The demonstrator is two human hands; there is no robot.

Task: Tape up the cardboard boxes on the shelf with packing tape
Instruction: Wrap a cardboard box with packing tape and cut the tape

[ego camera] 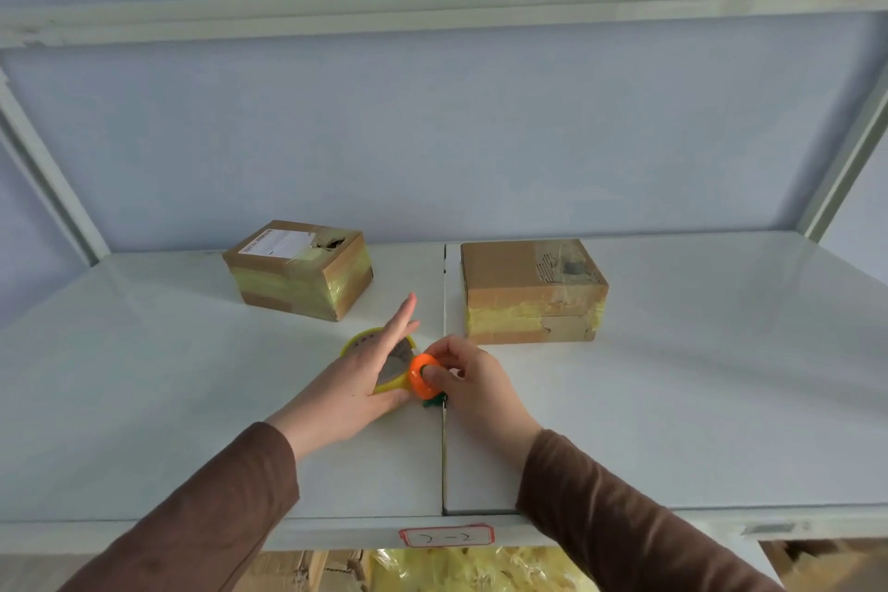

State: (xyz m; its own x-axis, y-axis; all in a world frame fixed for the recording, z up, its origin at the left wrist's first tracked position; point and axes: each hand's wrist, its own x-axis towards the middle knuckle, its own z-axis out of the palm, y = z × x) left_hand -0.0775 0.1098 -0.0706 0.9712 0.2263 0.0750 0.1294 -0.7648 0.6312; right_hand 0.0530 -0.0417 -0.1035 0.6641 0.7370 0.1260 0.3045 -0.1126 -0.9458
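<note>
White shelf spreads wide, and two cardboard boxes sit toward its back: the right box square-on, the left box angled with a white label on top, both banded in yellowish tape. Up front, the left hand lies flat, fingers spread, pressing on the tape roll. The right hand pinches a small orange cutter, touching the roll's edge.

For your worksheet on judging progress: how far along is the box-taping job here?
Done, apparently: the left box and right box both carry yellowish tape bands. In hand: the left hand lies flat on the tape roll; the right hand pinches an orange cutter. Left: cannot tell; top seams look patchy.
</note>
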